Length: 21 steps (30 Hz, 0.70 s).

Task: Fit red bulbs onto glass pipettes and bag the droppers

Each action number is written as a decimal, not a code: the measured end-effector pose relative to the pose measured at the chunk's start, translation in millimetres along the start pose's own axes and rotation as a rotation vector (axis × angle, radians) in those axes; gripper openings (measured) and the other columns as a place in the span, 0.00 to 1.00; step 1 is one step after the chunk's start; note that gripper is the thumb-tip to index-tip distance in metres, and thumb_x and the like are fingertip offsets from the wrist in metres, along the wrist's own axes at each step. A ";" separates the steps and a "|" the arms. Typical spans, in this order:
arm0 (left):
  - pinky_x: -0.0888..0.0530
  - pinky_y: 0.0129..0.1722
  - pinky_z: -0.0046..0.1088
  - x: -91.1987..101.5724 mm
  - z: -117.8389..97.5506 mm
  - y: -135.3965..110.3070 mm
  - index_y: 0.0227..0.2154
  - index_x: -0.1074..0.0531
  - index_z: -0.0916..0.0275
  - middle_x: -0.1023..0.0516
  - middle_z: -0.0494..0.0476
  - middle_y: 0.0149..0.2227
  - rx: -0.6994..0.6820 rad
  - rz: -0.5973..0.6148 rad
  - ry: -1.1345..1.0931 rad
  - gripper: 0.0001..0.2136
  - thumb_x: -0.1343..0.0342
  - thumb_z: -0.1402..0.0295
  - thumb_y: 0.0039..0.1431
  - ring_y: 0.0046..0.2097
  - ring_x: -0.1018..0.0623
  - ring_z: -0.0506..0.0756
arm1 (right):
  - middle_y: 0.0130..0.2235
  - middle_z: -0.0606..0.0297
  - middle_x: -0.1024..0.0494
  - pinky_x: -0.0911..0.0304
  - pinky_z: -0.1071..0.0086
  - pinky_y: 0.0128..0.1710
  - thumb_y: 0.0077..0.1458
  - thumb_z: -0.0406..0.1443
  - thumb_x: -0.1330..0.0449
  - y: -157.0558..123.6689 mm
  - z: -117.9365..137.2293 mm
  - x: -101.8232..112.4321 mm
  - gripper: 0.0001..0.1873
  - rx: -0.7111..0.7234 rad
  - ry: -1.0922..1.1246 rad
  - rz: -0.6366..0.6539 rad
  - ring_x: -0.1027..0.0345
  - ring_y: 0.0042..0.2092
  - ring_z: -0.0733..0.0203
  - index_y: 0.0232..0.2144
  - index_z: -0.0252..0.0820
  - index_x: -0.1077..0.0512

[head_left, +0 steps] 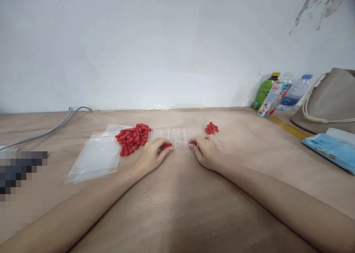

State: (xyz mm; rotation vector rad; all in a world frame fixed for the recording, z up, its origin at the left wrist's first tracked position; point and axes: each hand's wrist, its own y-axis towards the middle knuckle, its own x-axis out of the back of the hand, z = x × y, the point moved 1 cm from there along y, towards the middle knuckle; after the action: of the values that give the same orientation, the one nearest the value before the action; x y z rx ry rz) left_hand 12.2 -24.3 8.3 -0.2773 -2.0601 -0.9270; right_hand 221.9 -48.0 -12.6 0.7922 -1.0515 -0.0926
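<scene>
Between the fingers of my left hand (155,152) is a red rubber bulb (166,146), its open end toward the right. My right hand (204,150) pinches a clear glass dropper tube (183,143), held level and pointing left at the bulb; a small gap seems to part the two. Behind both hands lies a row of clear tubes (173,134), side by side. A heap of red bulbs (133,137) sits just left of my left hand. Beyond my right hand lie several droppers with red bulbs fitted on their tubes (213,128).
Clear plastic bags (95,157) lie left of the bulb heap. A grey cable (55,126) runs along the far left. Bottles (266,88), a carton (273,99), a grey bag (327,101) and a blue packet (330,149) stand or lie at the right. A white wall (172,49) closes off the back.
</scene>
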 end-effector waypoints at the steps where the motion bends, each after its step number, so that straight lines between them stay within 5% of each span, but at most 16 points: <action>1: 0.31 0.32 0.27 -0.4 -0.2 0.1 0.32 0.32 0.62 0.26 0.52 0.32 -0.011 -0.002 0.004 0.09 0.51 0.62 0.57 0.33 0.27 0.51 | 0.33 0.66 0.24 0.54 0.66 0.39 0.58 0.35 0.54 0.1 2.6 -0.3 0.08 0.006 0.004 0.003 0.37 0.29 0.66 0.33 0.40 0.36; 21: 0.30 0.33 0.26 1.3 -7.6 -2.7 0.34 0.30 0.62 0.25 0.53 0.31 -0.205 0.105 -0.003 0.07 0.52 0.69 0.58 0.33 0.27 0.51 | 0.30 0.69 0.23 0.58 0.65 0.40 0.58 0.35 0.52 2.5 3.3 3.9 0.11 0.128 0.023 0.111 0.37 0.28 0.69 0.31 0.42 0.31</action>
State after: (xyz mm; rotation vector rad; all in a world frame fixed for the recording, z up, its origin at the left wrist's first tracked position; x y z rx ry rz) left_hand 14.6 -31.8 10.7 -0.4910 -1.9352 -1.0739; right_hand 220.5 -49.7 -7.3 0.8463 -1.0850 0.0787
